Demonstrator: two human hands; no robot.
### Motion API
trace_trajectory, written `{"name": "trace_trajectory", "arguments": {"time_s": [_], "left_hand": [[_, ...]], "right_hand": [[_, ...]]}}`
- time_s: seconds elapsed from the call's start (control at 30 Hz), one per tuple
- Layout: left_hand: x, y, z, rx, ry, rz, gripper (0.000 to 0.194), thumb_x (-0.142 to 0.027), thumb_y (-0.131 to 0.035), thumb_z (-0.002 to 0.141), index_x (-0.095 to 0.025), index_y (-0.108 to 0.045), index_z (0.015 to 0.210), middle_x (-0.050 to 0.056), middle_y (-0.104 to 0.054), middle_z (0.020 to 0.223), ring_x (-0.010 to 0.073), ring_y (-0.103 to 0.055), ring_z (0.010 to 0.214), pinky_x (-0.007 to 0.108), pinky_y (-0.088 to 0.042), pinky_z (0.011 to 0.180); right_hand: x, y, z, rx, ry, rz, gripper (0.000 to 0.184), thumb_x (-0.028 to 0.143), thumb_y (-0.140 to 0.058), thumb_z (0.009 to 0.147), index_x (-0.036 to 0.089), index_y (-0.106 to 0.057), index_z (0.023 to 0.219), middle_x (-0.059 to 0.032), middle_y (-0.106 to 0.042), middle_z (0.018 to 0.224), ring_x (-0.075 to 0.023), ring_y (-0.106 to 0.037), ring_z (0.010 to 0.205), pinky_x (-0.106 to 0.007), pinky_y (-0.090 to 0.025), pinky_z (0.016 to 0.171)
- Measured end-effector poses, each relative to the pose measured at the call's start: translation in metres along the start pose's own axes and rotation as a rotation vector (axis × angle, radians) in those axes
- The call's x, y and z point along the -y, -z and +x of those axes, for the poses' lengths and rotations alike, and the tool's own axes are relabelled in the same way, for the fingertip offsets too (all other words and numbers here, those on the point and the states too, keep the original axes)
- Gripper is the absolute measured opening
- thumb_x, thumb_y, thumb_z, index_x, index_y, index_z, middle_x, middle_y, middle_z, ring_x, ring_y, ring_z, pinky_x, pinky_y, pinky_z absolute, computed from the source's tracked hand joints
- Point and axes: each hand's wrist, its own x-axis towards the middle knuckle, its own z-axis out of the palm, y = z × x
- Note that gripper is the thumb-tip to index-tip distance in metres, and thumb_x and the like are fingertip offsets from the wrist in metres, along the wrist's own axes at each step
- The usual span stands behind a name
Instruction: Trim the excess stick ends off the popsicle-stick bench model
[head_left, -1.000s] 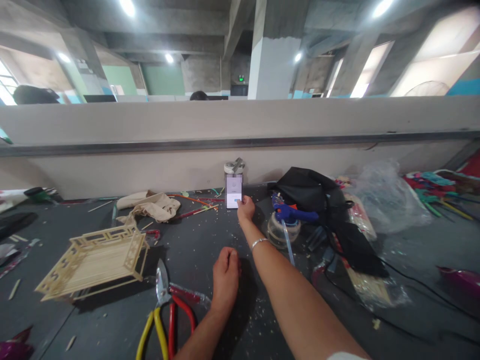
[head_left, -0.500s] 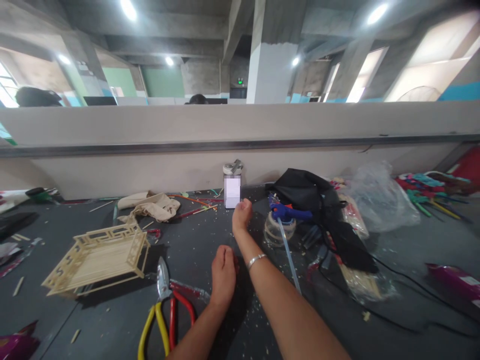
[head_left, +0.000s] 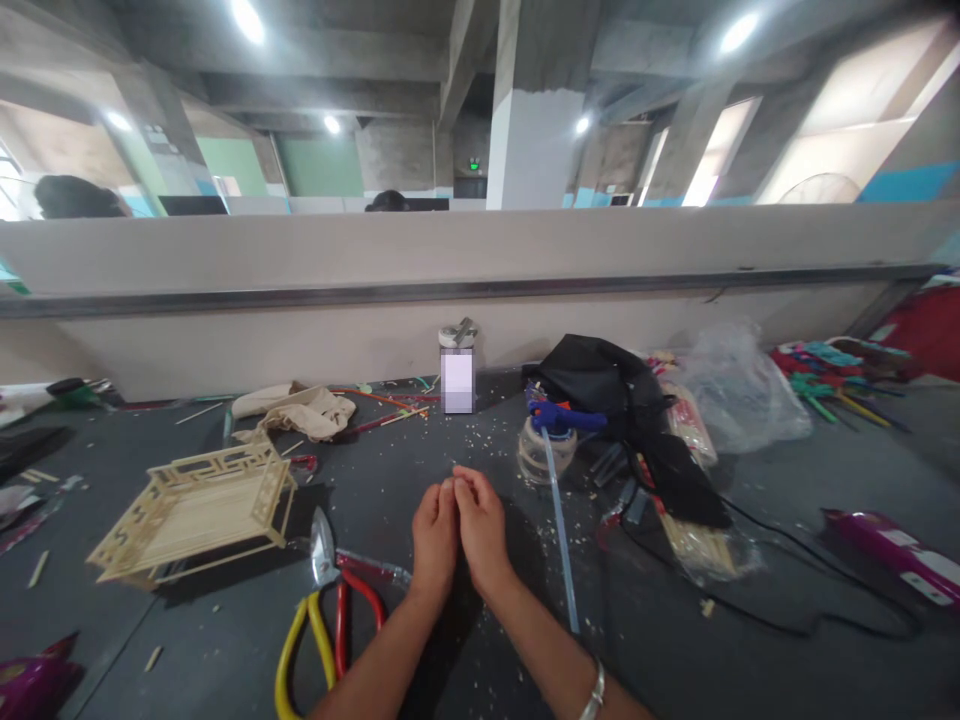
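The person's left hand (head_left: 434, 538) and right hand (head_left: 482, 532) rest side by side above the dark tabletop (head_left: 360, 480), touching at the fingers; the fingers of both curl inward and the undersides are hidden, so one cannot tell how far open either grip is or whether it has hold of anything; a silver bracelet (head_left: 596, 690) circles the right wrist. Straight ahead, apart from the hands, a phone (head_left: 458, 382) with a lit, blurred screen stands upright before a white-topped container (head_left: 457, 334), near the pale partition (head_left: 300, 345). To the left of the left hand lie the cutters (head_left: 324, 565), blades pointing away, with yellow and red handles spread; whether they are one tool or two is hard to tell; a clear and red wrapper (head_left: 375, 567) lies between them and the left hand. Farther left stands a small model of pale sticks (head_left: 199, 515); beige cloth (head_left: 304, 410) lies behind it. To the right of the right hand, a blue glue gun (head_left: 566, 416) sits on a roll of clear tape (head_left: 534, 460), a long translucent stick (head_left: 560, 530) extending toward the person; beyond are a black bag (head_left: 600, 370) and crumpled clear plastic (head_left: 757, 400).
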Motion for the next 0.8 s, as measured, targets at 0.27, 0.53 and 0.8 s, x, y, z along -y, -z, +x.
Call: {"name": "trace_trajectory", "arguments": {"time_s": [0.27,0.53,0.8], "left_hand": [[0.004,0.003,-0.002,-0.009,-0.006,-0.007,0.020,-0.037,-0.053,0.079,-0.019,-0.057,0.072,0.002,-0.061,0.072,0.0160,-0.054,0.069,0.028,-0.043,0.067],[-0.041,-0.001,0.013,-0.281,-0.039,-0.110,0.016,-0.029,-0.056,0.077,-0.022,-0.055,0.091,-0.001,-0.057,0.087,0.0132,-0.055,0.076,0.027,-0.044,0.075],[-0.044,-0.034,0.161,-0.195,-0.011,-0.320,0.013,-0.028,-0.051,0.084,-0.016,-0.056,0.080,0.000,-0.055,0.073,0.0112,-0.056,0.068,0.028,-0.048,0.072]], "right_hand": [[-0.008,-0.007,-0.002,0.034,0.035,0.008,0.027,0.036,-0.050,0.083,0.020,-0.068,0.094,-0.0073,-0.073,0.098,-0.0207,-0.067,0.092,-0.034,-0.049,0.087],[-0.004,-0.001,-0.003,-0.010,0.163,-0.056,0.027,0.038,-0.049,0.088,0.021,-0.065,0.102,-0.0072,-0.069,0.106,-0.0206,-0.063,0.098,-0.035,-0.046,0.089],[-0.006,-0.001,-0.005,0.045,0.205,-0.063,0.024,0.033,-0.045,0.091,0.021,-0.064,0.099,-0.0059,-0.069,0.096,-0.0192,-0.063,0.089,-0.032,-0.047,0.082]]}}
